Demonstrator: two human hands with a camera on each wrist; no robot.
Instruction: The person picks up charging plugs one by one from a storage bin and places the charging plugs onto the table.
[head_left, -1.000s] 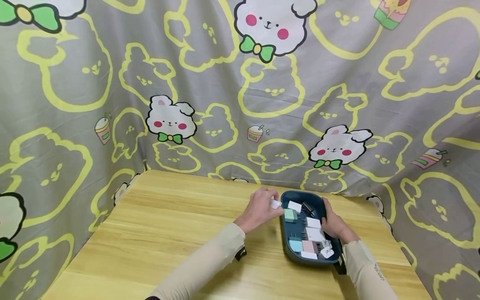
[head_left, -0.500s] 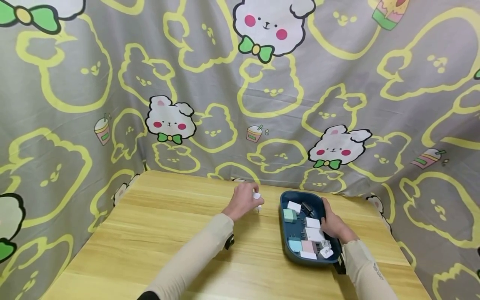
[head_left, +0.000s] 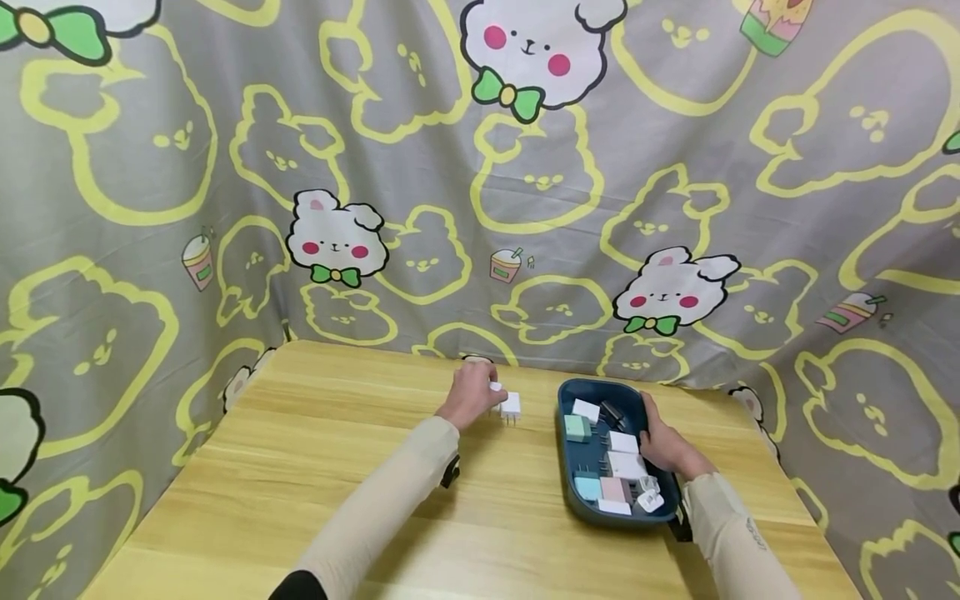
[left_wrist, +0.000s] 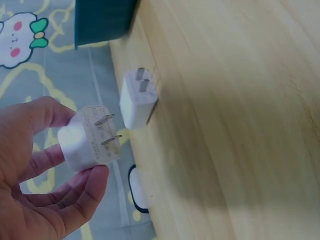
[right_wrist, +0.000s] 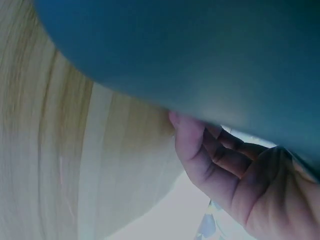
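A white charger plug is pinched between the thumb and fingers of my left hand, its two metal prongs facing the table. Beside it, a second white charger plug lies on the wooden tabletop near the back edge, with its prongs toward me. At the right, my right hand grips the side of a dark blue plastic basin, its fingers curled against the outer wall in the right wrist view. Several plugs lie in the basin, among them a mint green plug and a pink plug.
A light blue plug and a black plug are also in the basin. The wooden table extends left and forward. A grey curtain with cartoon prints hangs along its back and sides.
My left hand has moved left from beside the basin with the white plugs. One plug now lies on the table, and the hand still holds the other. The right hand stays on the basin.
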